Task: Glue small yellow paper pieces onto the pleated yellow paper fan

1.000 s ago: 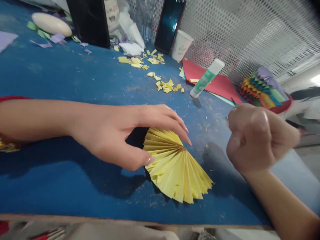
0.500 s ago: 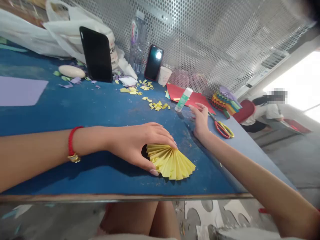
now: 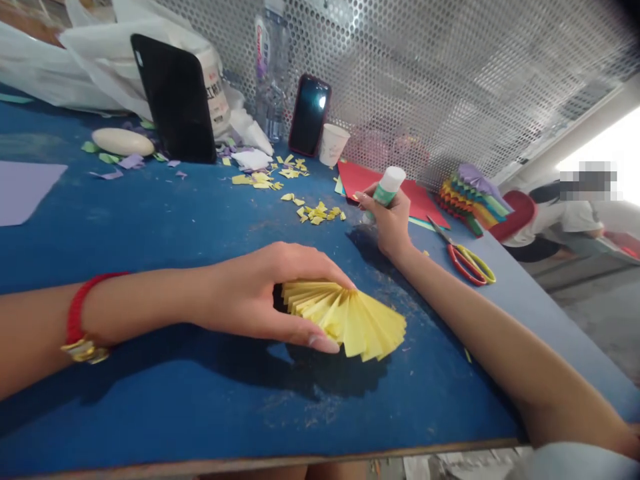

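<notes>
My left hand (image 3: 280, 293) grips a pleated yellow paper fan (image 3: 355, 323), thumb below and fingers over its top edge. A dark shadow lies under the fan on the blue table (image 3: 210, 413). Farther off, my right hand (image 3: 393, 223) is closed round a glue stick (image 3: 387, 187) with a white cap and a green and white body. The cap points up, and the fingers partly hide the body. Behind that hand lie red paper sheets (image 3: 425, 203), with other colours peeking out beneath. Scissors (image 3: 467, 260) with red and yellow handles rest to its right.
Yellow paper scraps (image 3: 320, 213) lie mid-table. At the back stand a black tablet-like device (image 3: 175, 100), a clear bottle (image 3: 273, 80), a phone (image 3: 310, 117) and a paper cup (image 3: 333, 144). Purple paper (image 3: 27, 190) lies left, a folded rainbow stack (image 3: 473, 197) right. A person (image 3: 575, 213) sits beyond.
My right hand has closed on the glue stick, which stood on the table before. My left hand has lifted and tilted the yellow fan slightly. The whole view has shifted a little.
</notes>
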Demonstrator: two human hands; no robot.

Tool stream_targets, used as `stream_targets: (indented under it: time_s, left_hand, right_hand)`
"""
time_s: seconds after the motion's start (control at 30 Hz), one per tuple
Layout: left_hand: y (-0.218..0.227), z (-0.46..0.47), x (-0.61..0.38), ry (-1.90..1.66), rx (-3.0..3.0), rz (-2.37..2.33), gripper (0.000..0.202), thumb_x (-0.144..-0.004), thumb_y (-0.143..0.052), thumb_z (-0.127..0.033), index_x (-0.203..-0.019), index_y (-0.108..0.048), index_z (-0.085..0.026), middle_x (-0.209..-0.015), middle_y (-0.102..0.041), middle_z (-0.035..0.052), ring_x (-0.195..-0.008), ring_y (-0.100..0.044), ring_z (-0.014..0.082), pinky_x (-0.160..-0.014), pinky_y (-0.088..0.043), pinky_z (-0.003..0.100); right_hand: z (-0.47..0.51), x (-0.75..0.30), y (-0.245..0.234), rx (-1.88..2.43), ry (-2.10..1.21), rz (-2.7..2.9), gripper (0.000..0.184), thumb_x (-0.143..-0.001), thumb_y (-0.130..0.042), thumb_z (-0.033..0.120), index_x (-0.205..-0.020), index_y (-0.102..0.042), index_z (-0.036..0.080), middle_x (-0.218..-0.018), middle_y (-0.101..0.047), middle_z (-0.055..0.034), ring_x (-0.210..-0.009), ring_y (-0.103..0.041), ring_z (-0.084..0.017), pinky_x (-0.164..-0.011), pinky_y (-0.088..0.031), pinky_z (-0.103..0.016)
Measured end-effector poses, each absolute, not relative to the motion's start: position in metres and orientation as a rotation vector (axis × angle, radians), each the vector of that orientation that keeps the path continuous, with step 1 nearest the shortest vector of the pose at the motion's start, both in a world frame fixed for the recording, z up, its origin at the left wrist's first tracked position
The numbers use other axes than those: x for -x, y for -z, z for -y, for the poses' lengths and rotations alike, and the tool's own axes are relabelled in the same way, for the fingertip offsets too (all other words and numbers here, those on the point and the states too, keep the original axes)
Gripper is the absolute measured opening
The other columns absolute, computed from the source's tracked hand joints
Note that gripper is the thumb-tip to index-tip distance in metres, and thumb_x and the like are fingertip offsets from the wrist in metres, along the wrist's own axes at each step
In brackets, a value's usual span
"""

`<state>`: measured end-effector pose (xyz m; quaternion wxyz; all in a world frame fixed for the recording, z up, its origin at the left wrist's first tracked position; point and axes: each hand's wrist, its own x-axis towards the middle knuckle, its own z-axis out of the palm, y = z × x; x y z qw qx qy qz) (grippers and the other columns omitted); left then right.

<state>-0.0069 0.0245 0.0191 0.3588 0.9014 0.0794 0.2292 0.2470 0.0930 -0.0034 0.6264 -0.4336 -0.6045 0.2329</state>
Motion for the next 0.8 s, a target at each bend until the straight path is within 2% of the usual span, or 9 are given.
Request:
stream_targets:
  time_s: [0.13,0.23,0.3,0.37,0.43,0.47,0.57,0.67,0.8]
  left_hand:
    - [-0.018,-0.028,0.007,-0.830,-2.156,-0.530,0.051,-0.086,-0.077,-0.047,-0.132,-0.065,-0.029,-0.122,-0.074,0.0004,-0.112,-0.070,0.0237,-0.096,-0.054,0.030]
    - [-0.019,-0.031,0.006,-1.009,-1.984,-0.646,0.054,-0.089,-0.071,-0.050,-0.136,-0.059,-0.027,-0.119,-0.074,0.0030,-0.112,-0.070,0.0233,-0.093,-0.056,0.031]
    - [-0.019,-0.033,0.004,-1.070,-1.926,-0.693,0.052,-0.091,-0.066,-0.050,-0.136,-0.056,-0.025,-0.117,-0.074,0.0056,-0.109,-0.070,0.0224,-0.092,-0.056,0.031]
    - [-0.019,-0.034,0.004,-1.118,-1.916,-0.721,0.054,-0.092,-0.065,-0.052,-0.137,-0.054,-0.023,-0.116,-0.074,0.0072,-0.106,-0.070,0.0219,-0.091,-0.056,0.032]
    - [-0.019,-0.034,0.005,-1.148,-1.954,-0.715,0.057,-0.091,-0.066,-0.054,-0.136,-0.054,-0.021,-0.113,-0.074,0.0075,-0.104,-0.070,0.0219,-0.087,-0.056,0.030]
    - [-0.019,-0.033,0.006,-1.163,-1.984,-0.708,0.058,-0.089,-0.067,-0.056,-0.134,-0.054,-0.020,-0.110,-0.074,0.0071,-0.102,-0.070,0.0218,-0.085,-0.056,0.030]
    - [-0.019,-0.034,0.008,-1.180,-2.055,-0.716,0.059,-0.089,-0.064,-0.061,-0.130,-0.055,-0.019,-0.096,-0.073,0.0050,-0.093,-0.069,0.0213,-0.080,-0.054,0.029]
    - [-0.017,-0.037,0.008,-1.134,-2.031,-0.754,0.057,-0.092,-0.056,-0.067,-0.124,-0.058,-0.020,-0.085,-0.072,0.0030,-0.083,-0.068,0.0205,-0.074,-0.053,0.029]
    - [-0.012,-0.045,0.005,-1.113,-1.980,-0.739,0.053,-0.096,-0.049,-0.068,-0.091,-0.069,-0.019,-0.079,-0.068,0.0027,-0.076,-0.065,0.0177,-0.070,-0.054,0.026]
  right_hand:
    - [-0.072,-0.235,-0.038,0.782,-0.624,1.698,0.023,-0.071,-0.085,0.029,-0.089,-0.072,0.021,-0.061,-0.055,0.0074,-0.046,-0.046,-0.008,-0.046,-0.040,-0.025]
    - [-0.046,-0.227,-0.083,0.633,-0.557,1.804,0.020,-0.078,-0.083,0.026,-0.096,-0.075,0.023,-0.072,-0.060,0.0063,-0.046,-0.045,-0.005,-0.041,-0.035,-0.022]
    - [-0.029,-0.223,-0.106,0.465,-0.568,1.869,0.022,-0.081,-0.081,0.019,-0.102,-0.076,0.019,-0.082,-0.066,0.0036,-0.047,-0.048,-0.004,-0.038,-0.033,-0.023]
    - [-0.016,-0.220,-0.118,0.516,-0.571,2.049,0.021,-0.077,-0.083,0.018,-0.096,-0.076,0.013,-0.094,-0.074,-0.0036,-0.070,-0.065,-0.011,-0.056,-0.050,-0.024]
    - [-0.009,-0.217,-0.117,0.578,-0.487,2.247,0.017,-0.076,-0.083,0.021,-0.086,-0.073,0.011,-0.093,-0.075,-0.0072,-0.084,-0.067,-0.016,-0.076,-0.055,-0.029]
    - [-0.009,-0.216,-0.114,0.586,-0.427,2.330,0.016,-0.079,-0.081,0.022,-0.085,-0.071,0.012,-0.090,-0.074,-0.0064,-0.084,-0.065,-0.016,-0.078,-0.053,-0.030]
    - [-0.013,-0.214,-0.102,0.545,-0.259,2.449,0.014,-0.086,-0.073,0.023,-0.093,-0.066,0.014,-0.086,-0.068,-0.0011,-0.076,-0.059,-0.011,-0.072,-0.048,-0.026]
    - [-0.018,-0.215,-0.096,0.551,-0.189,2.421,0.015,-0.086,-0.072,0.023,-0.094,-0.064,0.014,-0.087,-0.068,-0.0007,-0.076,-0.058,-0.010,-0.071,-0.045,-0.024]
    - [-0.024,-0.219,-0.096,0.616,-0.216,2.405,0.017,-0.086,-0.073,0.024,-0.098,-0.068,0.013,-0.093,-0.072,-0.0034,-0.081,-0.062,-0.012,-0.074,-0.046,-0.024]
